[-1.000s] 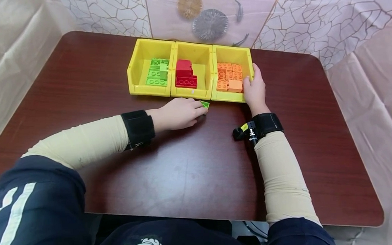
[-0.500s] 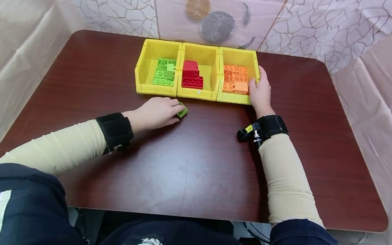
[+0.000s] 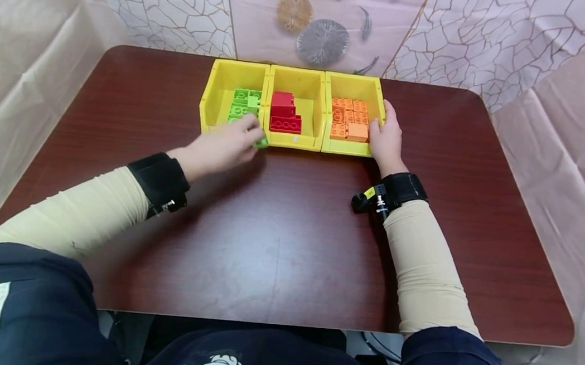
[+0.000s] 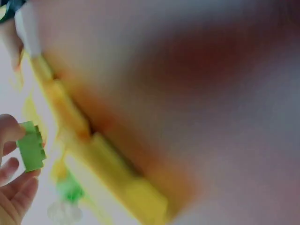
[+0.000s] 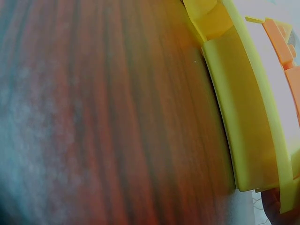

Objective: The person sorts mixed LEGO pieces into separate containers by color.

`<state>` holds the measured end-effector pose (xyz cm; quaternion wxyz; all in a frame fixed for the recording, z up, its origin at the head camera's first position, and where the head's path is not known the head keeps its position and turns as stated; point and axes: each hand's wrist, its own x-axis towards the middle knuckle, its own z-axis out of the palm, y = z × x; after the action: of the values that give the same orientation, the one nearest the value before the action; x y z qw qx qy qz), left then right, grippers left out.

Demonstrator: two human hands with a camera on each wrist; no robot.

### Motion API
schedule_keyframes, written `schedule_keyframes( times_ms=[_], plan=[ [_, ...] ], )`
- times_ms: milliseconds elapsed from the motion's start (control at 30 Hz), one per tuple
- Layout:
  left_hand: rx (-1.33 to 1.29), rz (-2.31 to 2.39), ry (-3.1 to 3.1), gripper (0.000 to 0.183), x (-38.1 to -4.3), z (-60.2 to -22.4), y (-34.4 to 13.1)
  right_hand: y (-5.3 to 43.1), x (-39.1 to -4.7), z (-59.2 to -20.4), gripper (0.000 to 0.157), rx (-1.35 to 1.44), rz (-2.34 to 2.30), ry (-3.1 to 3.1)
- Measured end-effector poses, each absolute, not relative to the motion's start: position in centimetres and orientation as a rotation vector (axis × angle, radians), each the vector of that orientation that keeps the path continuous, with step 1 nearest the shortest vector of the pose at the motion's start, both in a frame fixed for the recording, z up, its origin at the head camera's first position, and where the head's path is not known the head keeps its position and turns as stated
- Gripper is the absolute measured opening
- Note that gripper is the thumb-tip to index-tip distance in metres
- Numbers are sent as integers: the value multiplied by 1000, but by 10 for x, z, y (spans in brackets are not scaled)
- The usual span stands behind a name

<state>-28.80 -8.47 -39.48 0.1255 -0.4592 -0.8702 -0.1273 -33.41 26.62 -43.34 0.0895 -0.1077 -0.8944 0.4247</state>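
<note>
My left hand [image 3: 220, 149] pinches a green toy brick [image 4: 31, 149] between thumb and fingertips, close in front of the left yellow bin [image 3: 210, 92]. Only a bit of that brick shows past the fingers in the head view. Inside this bin lie several green bricks [image 3: 240, 99], partly covered by the hand. My right hand [image 3: 386, 142] grips the right-hand wall of the right yellow bin [image 3: 350, 81], thumb inside and fingers along the outside. Several orange bricks [image 3: 351, 114] lie in that bin.
Between the two bins stands a middle yellow bin [image 3: 297, 76] with red bricks [image 3: 284, 113] in it. All three bins stand side by side on the dark wooden table [image 3: 285, 233], near its far edge. A patterned cloth [image 3: 312, 14] hangs behind.
My left hand has carried the green brick leftward along the table, then lifted it toward the left bin's front. My right hand has stayed on the right bin.
</note>
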Motion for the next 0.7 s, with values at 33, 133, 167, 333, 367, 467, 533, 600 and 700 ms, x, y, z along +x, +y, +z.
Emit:
schedule_keyframes(
  times_ms=[33,133,167,333,367,467,533,600,700],
  plan=[
    [-1297,-385,-2535,20,-292,-389,-89,266,-334,-433,54,-321,1259,-2662],
    [-1158,-409,-2577,26,-307,-376,-101,267,-335,-432,53,-328,1260,-2667],
    [-1117,-414,-2609,27,-312,-373,-104,268,-335,-432,53,-333,1260,-2671],
    [-972,-434,-2838,38,-334,-370,-113,268,-333,-434,53,-344,1269,-2672],
    [-958,-438,-2870,40,-337,-371,-113,268,-333,-435,53,-340,1268,-2669],
    [-935,-445,-2920,42,-344,-374,-113,267,-333,-436,53,-323,1269,-2658],
    [-938,-441,-2927,42,-348,-377,-112,267,-333,-437,53,-316,1266,-2654],
    [-936,-444,-2935,44,-351,-379,-111,267,-334,-436,53,-314,1263,-2652],
    [-932,-460,-2951,45,-354,-381,-107,268,-334,-435,53,-313,1261,-2649]
  ],
)
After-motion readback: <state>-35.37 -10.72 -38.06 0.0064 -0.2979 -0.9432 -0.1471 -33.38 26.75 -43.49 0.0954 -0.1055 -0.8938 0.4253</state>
